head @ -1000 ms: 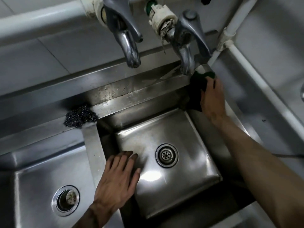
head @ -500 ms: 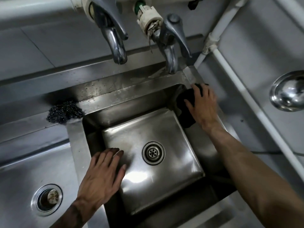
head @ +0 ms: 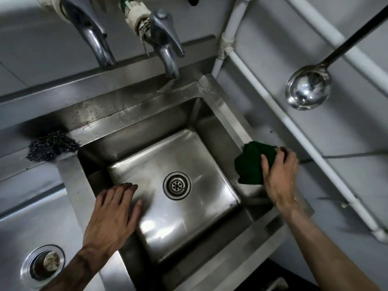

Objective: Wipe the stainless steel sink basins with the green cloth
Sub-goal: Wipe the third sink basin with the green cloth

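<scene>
Crumpled green cloth [head: 251,164] gripped in right hand [head: 279,177] fingers, on shiny square steel basin [head: 228,114] rim, left hand [head: 111,217] fingers flat, straight

Dim, with bright glare on the basin floor [head: 168,223] and ladle [head: 304,89]. Wide-angle bending at edges; slightly soft, deep shadow lower right.
</scene>
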Demonstrator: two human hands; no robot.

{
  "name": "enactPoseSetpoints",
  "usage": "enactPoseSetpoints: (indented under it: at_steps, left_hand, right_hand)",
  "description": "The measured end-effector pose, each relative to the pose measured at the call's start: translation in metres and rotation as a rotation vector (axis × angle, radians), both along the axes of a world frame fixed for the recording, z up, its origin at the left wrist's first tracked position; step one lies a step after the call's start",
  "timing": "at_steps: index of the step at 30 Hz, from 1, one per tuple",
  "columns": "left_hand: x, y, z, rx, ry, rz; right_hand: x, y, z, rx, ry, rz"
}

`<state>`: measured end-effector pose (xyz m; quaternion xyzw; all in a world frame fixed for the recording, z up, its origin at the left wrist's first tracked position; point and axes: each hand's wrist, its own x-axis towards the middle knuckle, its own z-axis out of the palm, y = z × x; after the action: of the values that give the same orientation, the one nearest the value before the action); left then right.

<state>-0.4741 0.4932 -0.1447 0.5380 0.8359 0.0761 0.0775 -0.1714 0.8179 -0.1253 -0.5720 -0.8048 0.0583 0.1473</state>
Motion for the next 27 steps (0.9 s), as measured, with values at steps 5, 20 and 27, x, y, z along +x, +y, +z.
enactPoseSetpoints:
  at_steps: [5,20,27]
  left_hand:
    - [0.001,0.0,0.002,-0.006,-0.006,-0.002]
    - [0.008,-0.003,0.014,0.018,-0.085,0.011]
    - [0.009,-0.007,0.012,0.051,-0.093,0.018]
  right_hand:
    - [-0.038,0.012,0.006,-0.065,0.024,0.096]
    - [0.095,-0.07,0.015,-0.142,0.006,-0.129]
    - [0.075,-0.147,0.009,-0.046,-0.059,-0.153]
